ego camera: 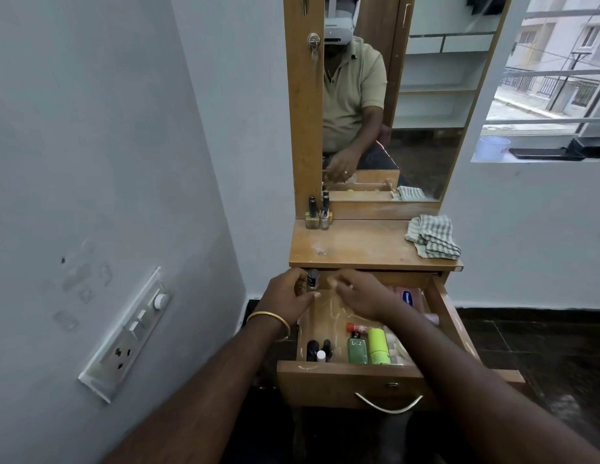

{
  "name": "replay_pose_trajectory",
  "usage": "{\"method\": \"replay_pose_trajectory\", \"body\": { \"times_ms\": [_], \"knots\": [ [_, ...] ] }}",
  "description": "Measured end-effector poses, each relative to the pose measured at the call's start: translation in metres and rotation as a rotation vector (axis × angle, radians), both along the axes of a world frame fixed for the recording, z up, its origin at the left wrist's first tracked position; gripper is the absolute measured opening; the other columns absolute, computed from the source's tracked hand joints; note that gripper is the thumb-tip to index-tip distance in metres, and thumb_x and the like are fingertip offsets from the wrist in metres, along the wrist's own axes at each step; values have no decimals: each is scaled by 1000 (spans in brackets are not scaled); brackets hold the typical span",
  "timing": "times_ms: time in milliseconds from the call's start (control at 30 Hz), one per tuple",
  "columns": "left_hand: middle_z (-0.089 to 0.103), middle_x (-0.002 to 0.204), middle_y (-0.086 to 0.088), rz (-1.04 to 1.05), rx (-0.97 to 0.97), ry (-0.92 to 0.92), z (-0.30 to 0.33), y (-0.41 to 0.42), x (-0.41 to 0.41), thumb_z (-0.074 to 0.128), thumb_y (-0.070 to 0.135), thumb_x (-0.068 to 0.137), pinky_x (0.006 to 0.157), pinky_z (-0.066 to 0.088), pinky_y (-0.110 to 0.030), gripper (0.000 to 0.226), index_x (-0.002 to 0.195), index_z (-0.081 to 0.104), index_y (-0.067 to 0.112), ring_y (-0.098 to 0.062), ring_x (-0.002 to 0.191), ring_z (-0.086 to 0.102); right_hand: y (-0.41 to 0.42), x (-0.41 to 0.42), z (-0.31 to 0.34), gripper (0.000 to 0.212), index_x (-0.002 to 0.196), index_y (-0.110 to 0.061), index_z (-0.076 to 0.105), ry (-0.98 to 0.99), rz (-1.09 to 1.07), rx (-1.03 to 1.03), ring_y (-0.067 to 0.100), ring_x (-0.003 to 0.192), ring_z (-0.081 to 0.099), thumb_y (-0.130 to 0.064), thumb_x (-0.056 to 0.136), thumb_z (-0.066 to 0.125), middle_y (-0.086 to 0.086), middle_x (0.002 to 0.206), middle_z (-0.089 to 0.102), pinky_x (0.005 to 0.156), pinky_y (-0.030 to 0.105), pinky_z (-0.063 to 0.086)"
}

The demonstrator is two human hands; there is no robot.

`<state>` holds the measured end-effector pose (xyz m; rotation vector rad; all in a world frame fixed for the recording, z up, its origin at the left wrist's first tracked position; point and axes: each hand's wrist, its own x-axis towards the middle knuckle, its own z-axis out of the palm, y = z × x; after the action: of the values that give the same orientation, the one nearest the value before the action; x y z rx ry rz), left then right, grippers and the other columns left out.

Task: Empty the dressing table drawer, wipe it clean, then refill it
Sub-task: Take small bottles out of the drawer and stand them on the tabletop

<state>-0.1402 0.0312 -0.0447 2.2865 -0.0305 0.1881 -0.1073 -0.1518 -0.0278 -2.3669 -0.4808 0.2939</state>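
Drawer (355, 385): pulled open at the lower centre of the frame, its curved metal handle (389, 404) facing you.
Drawer, near left corner: two dark bottles (320, 350) and a small white cap (321, 355) stand together.
Drawer, near middle: a green bottle (357, 349) marked with letters that look like "DCZ", though the print is too small to be sure; a lime-green tube (379, 346) lies just to its right, and a red-capped item (356, 327) lies just behind them.
Drawer, far right: a pink bottle (405, 298) with a blue oval label; only the start of a word like "Vaselin" shows past your wrist.
Your left hand (286, 298): at the drawer's far left corner, fingers closed around a small bottle (313, 278) with a dark label and silver cap; a gold bangle (270, 319) sits on the wrist.
Your right hand (360, 294): over the middle of the drawer, fingers loosely curled and holding nothing that shows.
Surface (365, 246): above the drawer, it carries three nail-polish bottles (318, 214) at its back left.
Checked cloth (433, 236): folded at the surface's right edge.
Mirror (409, 95): fills the upper centre of the frame, reflecting you.
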Motion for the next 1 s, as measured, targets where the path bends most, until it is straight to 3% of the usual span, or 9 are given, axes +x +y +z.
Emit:
{"method": "replay_pose_trajectory", "body": {
  "times_ms": [100,167,300,433,567,667,800,1000],
  "knots": [
    [67,95,0,12,-4,19,-3,3,0,77,26,82,74,50,-25,29,105,62,18,-16,87,63,-3,-9,-27,30,119,-22,60,60,144,-245,9,96,57,-12,91,62,-3,115,61,78,21,50],
    [67,95,0,14,-1,21,-3,3,0,77,27,82,75,51,-28,28,104,62,19,-17,87,63,2,-15,-39,37,119,-24,63,120,262,-330,9,102,55,-15,85,72,-5,121,61,80,22,47],
    [66,92,1,9,-5,24,-1,1,2,76,25,82,72,49,-26,24,99,60,22,-16,85,62,14,-14,-50,29,105,-25,73,150,282,-374,14,99,61,-23,77,80,-7,111,66,85,34,55],
    [67,90,1,8,-21,23,0,0,9,77,26,81,74,51,-29,23,98,62,21,-17,85,63,13,-9,-49,23,104,-23,72,155,278,-376,12,95,62,-22,82,76,-6,107,67,83,32,55],
    [67,91,6,13,-63,11,5,0,22,78,23,80,73,48,-24,22,98,64,25,-12,84,62,3,3,-35,14,101,-23,68,107,194,-258,7,85,62,-20,88,70,-9,94,65,72,21,50],
    [68,92,2,25,-43,-13,13,0,40,79,22,78,71,47,-24,21,95,69,19,-14,83,62,-1,19,-11,10,97,-26,64,45,100,-127,6,83,61,-18,91,66,-8,94,64,70,20,49],
    [68,90,-4,73,-8,-46,24,0,73,81,22,75,75,51,-32,24,96,70,13,-21,83,62,0,51,24,20,107,-23,64,-107,-63,79,10,87,61,-16,89,69,-7,100,62,77,27,52],
    [68,95,-5,141,-2,-28,31,1,120,80,19,78,76,48,-28,28,102,69,10,-21,85,60,17,103,34,37,109,-33,47,-180,-237,233,14,81,64,-16,87,72,-10,94,63,74,34,50]
  ]
}}
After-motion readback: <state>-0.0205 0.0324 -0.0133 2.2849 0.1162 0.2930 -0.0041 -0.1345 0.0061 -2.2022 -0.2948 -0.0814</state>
